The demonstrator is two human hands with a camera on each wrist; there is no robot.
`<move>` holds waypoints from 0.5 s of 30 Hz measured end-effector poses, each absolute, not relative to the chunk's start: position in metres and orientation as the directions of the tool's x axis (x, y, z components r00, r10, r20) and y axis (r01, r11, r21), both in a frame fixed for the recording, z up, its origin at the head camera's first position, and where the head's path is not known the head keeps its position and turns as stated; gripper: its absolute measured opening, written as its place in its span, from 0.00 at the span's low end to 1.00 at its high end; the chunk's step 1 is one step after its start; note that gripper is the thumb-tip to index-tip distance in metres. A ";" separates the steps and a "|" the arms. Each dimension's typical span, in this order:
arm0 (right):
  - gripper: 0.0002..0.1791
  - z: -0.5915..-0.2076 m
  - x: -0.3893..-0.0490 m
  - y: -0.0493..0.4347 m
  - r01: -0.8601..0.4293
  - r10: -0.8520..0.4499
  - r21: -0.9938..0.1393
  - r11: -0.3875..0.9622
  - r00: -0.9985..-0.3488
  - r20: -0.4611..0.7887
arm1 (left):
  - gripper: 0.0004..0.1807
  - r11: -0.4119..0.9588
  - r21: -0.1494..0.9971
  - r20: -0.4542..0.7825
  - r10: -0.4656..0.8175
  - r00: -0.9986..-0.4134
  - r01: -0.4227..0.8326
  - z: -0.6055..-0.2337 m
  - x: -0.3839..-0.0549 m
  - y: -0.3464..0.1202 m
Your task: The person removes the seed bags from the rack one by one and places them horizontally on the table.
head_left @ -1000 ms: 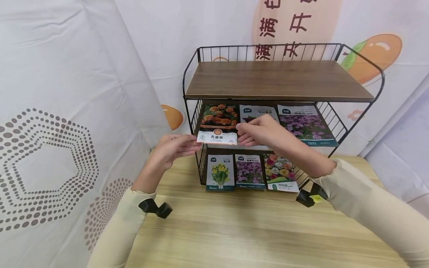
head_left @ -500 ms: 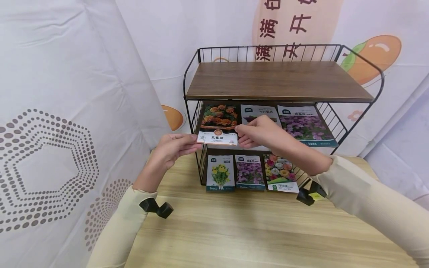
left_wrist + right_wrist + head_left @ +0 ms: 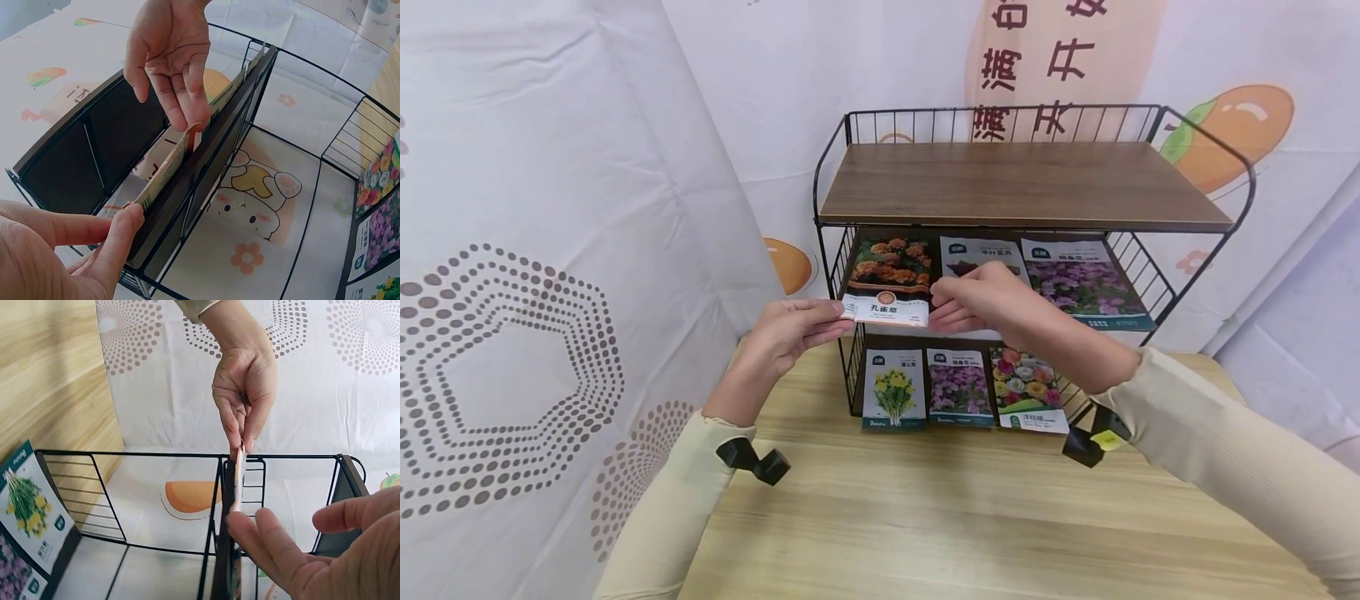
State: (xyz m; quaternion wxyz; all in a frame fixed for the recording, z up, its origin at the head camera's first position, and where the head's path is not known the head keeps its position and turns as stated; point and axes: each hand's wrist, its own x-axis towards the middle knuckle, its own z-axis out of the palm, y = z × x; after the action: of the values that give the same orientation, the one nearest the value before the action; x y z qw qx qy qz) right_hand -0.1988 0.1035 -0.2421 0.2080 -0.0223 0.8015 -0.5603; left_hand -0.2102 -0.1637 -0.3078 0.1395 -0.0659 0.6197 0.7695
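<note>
A seed packet with orange marigolds (image 3: 891,279) lies on the left of the middle shelf, its white lower end at the shelf's front edge. My left hand (image 3: 793,329) pinches its lower left corner between thumb and fingers, as the left wrist view shows edge-on. At the packet's right edge is my right hand (image 3: 981,300), fingertips against it and thumb (image 3: 344,515) held apart in the right wrist view. Behind that hand a leafy purple seed packet (image 3: 981,250) is partly hidden. Farther right lies a purple-flower seed packet (image 3: 1081,279).
The black wire rack (image 3: 1243,196) has a brown top board (image 3: 1022,183). On its bottom shelf are a yellow-flower packet (image 3: 893,387), a smaller purple-flower packet (image 3: 958,386) and a mixed-colour flower packet (image 3: 1026,387). Below spreads the wooden table (image 3: 955,517); printed curtains (image 3: 700,167) hang around it.
The marigold packet has shifted very slightly left on the shelf. Both hands stay at its sides in nearly the same places, and the head view has tilted a little.
</note>
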 end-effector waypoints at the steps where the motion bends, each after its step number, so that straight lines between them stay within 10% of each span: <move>1: 0.23 -0.243 -0.199 0.104 0.203 -0.268 -0.913 0.353 -0.913 -0.307 | 0.21 -0.195 0.934 -0.279 0.129 -0.952 -0.300 -0.308 -0.210 -0.164; 15: 0.25 -0.251 -0.204 0.107 0.247 -0.235 -0.948 0.202 -0.927 -0.292 | 0.23 -0.199 0.933 -0.278 0.133 -0.951 -0.301 -0.308 -0.209 -0.164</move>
State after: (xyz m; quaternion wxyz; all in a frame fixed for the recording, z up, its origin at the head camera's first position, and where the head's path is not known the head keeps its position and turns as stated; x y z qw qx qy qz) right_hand -0.2042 0.1069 -0.2515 0.1907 0.0041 0.7515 -0.6315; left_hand -0.2092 -0.1635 -0.3078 0.1406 -0.0679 0.6170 0.7713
